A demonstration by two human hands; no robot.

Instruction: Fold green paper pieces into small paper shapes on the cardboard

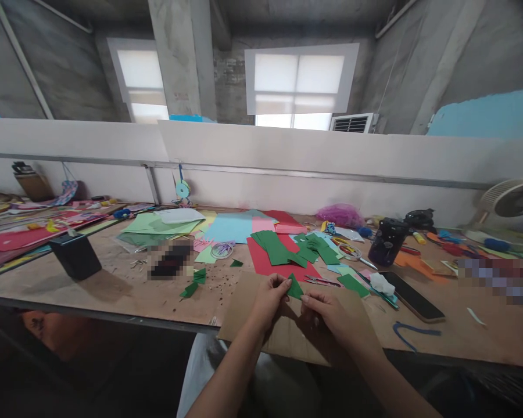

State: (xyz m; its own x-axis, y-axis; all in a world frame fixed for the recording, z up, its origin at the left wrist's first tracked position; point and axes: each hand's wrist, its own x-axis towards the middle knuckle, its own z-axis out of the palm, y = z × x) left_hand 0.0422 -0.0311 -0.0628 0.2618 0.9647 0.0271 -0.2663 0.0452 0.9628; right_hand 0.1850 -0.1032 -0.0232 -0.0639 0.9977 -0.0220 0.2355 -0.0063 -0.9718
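A small folded piece of green paper (294, 288) is pinched between my two hands, over a brown cardboard sheet (244, 302) at the table's front edge. My left hand (271, 297) grips its left side with thumb and fingers. On the lower right corner, my right hand (325, 310) is closed, its other fingers curled under. Beyond them, a stack of green paper pieces (274, 248) lies on red paper (258, 261). Scissors (322, 281) rest just behind my right hand. Smaller green folded pieces (194, 284) lie to the left on the table.
A black phone (412, 296) and a crumpled white tissue (382, 284) lie to the right, with a dark cup (387, 242) behind. At left stands a black box (75, 255). Coloured paper sheets (230, 226) spread along the back; a fan (512, 203) stands far right.
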